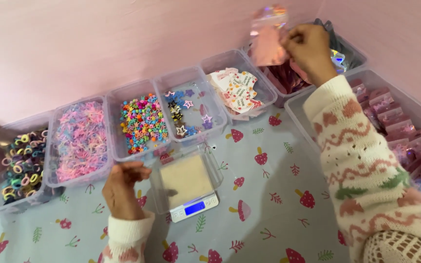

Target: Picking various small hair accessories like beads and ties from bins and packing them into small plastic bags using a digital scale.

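Two hands work: the right hand (309,47) pinches a shiny pink pouch (267,41) far right; the left hand (123,187), loosely curled, empty, hovers beside the scale (193,207). Keeping the pinch firm seems wise.

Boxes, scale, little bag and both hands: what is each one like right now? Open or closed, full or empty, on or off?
Hair tie box: open, filled.
Pink band box: open, filled.
Bead box: open, filled.
Star clip box: open, partly filled.
Card box: open, holds cards.
Scale: on, screen lit blue.
Tray on scale: looks empty.
Pink bag: lifted, held.
Right hand: pinching the bag.
Left hand: fingers curled by the tray.
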